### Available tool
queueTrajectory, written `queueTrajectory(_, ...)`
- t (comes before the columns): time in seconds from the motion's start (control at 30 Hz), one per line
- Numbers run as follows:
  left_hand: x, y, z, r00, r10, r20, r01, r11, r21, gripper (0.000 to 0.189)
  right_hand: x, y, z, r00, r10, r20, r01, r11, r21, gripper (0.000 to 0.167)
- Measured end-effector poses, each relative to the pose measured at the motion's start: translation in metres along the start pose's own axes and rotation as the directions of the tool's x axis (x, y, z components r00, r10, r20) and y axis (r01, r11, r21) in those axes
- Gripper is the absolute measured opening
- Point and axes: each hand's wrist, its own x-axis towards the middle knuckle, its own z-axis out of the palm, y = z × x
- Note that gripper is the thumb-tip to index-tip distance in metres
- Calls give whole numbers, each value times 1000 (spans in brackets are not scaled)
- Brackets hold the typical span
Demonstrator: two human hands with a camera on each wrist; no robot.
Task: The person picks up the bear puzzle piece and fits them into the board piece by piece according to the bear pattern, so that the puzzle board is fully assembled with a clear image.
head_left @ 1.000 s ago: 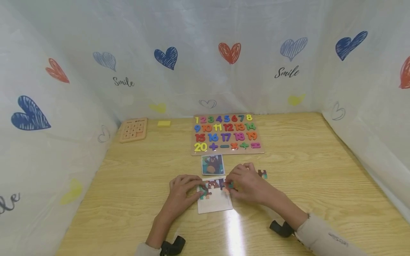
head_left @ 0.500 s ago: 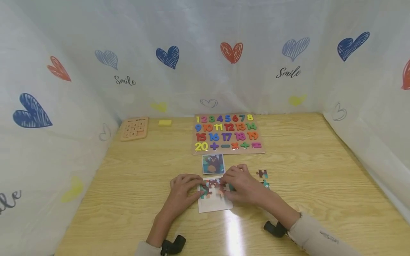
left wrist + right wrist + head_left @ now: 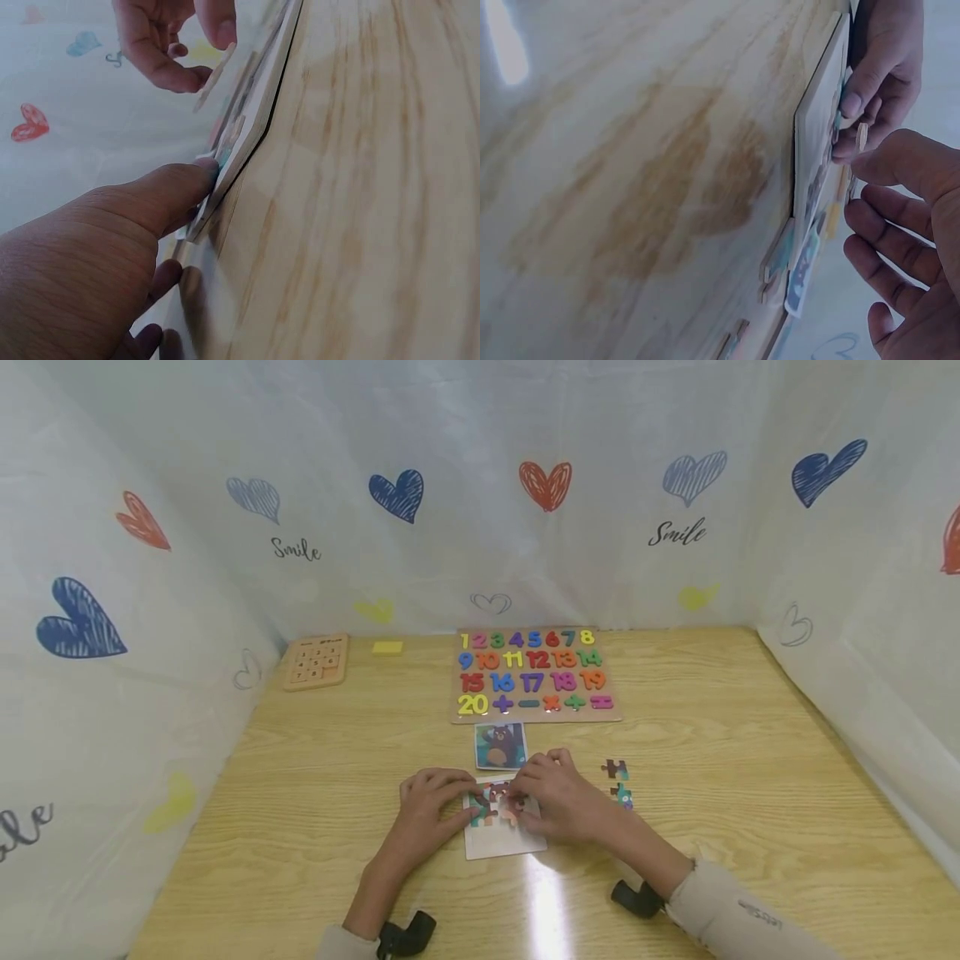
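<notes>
A light-coloured jigsaw tray (image 3: 506, 843) lies before me, its upper part filled with bear-picture pieces and its lower part bare. My left hand (image 3: 435, 810) rests at the tray's left side, thumb and index fingertips touching the pieces near that edge. Between thumb and fingertips my right hand (image 3: 562, 797) pinches a brown and peach jigsaw piece (image 3: 512, 812). In the left wrist view this piece (image 3: 216, 79) is tilted, held just over the tray. The right fingers hide the tray's upper right part. Just behind it lies a bear picture card (image 3: 501, 746).
Two loose jigsaw pieces, one brown (image 3: 617, 768) and one teal (image 3: 622, 795), lie right of the tray. Farther back is a colourful number board (image 3: 536, 716). A wooden sliding number puzzle (image 3: 317, 662) and a yellow block (image 3: 387, 648) sit at the back left.
My right hand has moved left over the tray with the pinched piece, bringing the loose pieces at the right into view. My left hand has stayed at the tray's edge.
</notes>
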Motion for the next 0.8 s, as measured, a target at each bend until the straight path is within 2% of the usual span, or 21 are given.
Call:
queueTrajectory(0.2, 0, 0, -1, 999, -26, 22, 26, 1000, -2, 24, 2, -1, 5, 1000, -22, -3, 22, 1000, -19, 21)
queueTrajectory(0.43, 0, -1, 0, 1000, -14, 11, 14, 1000, 4, 24, 4, -2, 10, 999, -43, -14, 43, 999, -21, 27)
queueTrajectory(0.6, 0, -2, 1, 1000, -5, 9, 5, 1000, 12, 24, 5, -2, 14, 999, -50, -20, 50, 998, -32, 25)
queueTrajectory(0.8, 0, -1, 0, 999, -23, 25, 22, 1000, 10, 25, 7, -3, 17, 999, -47, 5, 48, 996, -80, 18)
